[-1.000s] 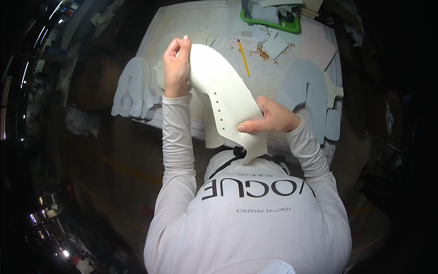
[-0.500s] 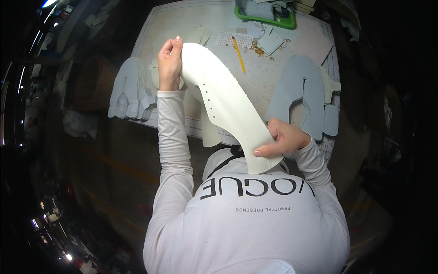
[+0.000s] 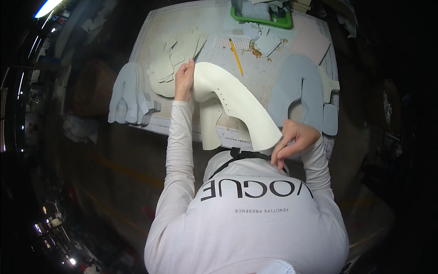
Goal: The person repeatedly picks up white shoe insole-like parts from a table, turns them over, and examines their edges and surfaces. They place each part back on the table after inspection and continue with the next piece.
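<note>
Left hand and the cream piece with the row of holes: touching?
Touching. The head view shows the left hand gripping the cream piece at its upper-left edge.

Pale worktop (image 3: 259,84) is standing amid deep gloom. Dark floor (image 3: 123,205) is spreading around it, faint yellow lines (image 3: 127,171) running across at left. Bright lamp (image 3: 49,7) is glowing upper left, smaller lights (image 3: 72,261) are gleaming lower down.

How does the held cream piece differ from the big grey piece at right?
The cream piece is held in the left hand; the grey piece lies on the table. The cream piece bends, whereas the grey piece looks flat. The cream piece is paler than the grey piece. Both have a rounded end.
</note>
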The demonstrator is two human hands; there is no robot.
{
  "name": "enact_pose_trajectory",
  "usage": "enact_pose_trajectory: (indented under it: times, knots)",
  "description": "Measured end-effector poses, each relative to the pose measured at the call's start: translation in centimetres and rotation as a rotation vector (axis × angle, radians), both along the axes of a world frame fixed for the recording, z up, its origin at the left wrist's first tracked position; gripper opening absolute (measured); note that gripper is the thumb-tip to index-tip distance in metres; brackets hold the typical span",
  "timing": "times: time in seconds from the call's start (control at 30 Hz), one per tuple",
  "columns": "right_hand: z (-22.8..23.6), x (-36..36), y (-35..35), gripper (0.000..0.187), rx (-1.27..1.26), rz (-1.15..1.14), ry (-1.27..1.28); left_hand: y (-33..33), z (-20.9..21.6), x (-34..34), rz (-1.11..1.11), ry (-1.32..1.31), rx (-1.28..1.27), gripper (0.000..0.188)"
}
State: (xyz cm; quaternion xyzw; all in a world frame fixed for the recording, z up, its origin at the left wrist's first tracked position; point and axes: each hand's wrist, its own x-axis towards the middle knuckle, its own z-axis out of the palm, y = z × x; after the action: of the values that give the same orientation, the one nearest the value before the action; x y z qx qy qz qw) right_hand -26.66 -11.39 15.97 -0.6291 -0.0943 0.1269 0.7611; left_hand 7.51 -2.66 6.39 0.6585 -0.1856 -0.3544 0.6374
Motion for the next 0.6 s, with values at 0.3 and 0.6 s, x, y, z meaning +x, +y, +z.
enact_pose_trajectory:
  times: [0.3,0.6]
  knots:
    - [-1.1,5.1,-0.7,0.018,-0.537,-0.897,-0.033,0.7,0.5,-4.6,-0.308,-0.189,-0.092,0.033]
    - [0.0,10.2,-1.4,0.021,-0.713,-0.931,-0.434,0.2,10.3,-9.1,-0.660,-0.339,-0.041,0.022]
